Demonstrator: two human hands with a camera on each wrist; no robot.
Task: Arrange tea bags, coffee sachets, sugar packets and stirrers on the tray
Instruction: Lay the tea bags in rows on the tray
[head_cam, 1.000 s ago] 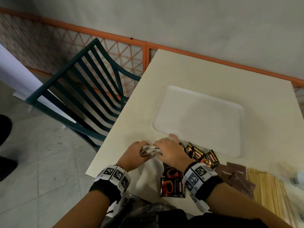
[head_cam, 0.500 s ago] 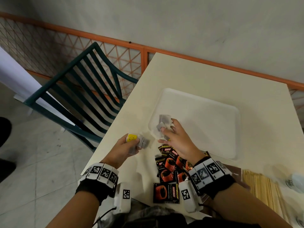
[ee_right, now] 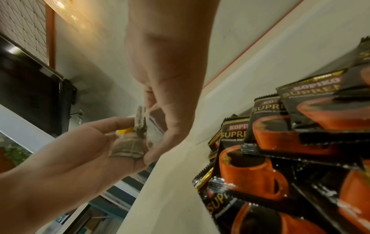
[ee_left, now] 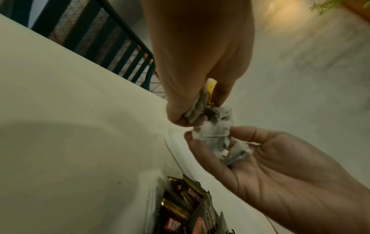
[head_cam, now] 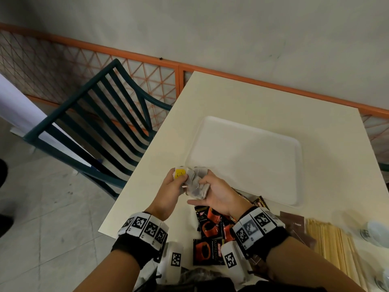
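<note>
Both hands meet above the table just before the near-left corner of the white tray [head_cam: 252, 148]. My left hand [head_cam: 177, 180] pinches a tea bag with a yellow tag [head_cam: 180, 173]. My right hand [head_cam: 205, 183] curls round a bunch of grey tea bags [head_cam: 196, 186], palm up in the left wrist view, where those tea bags [ee_left: 220, 139] lie in it. Black and orange coffee sachets [head_cam: 210, 226] are heaped on the table under my right wrist. Brown sugar packets [head_cam: 294, 224] and pale wooden stirrers [head_cam: 328, 243] lie to their right.
A dark green slatted chair [head_cam: 101, 123] stands off the table's left edge [head_cam: 134, 175]. An orange railing [head_cam: 126, 53] runs along the wall behind. Glassware [head_cam: 374, 230] sits blurred at the right border.
A second ago both hands gathered tea bags on the table. They lifted apart, the right reaching the tray's corner. Now they have come back together, each still holding tea bags.
</note>
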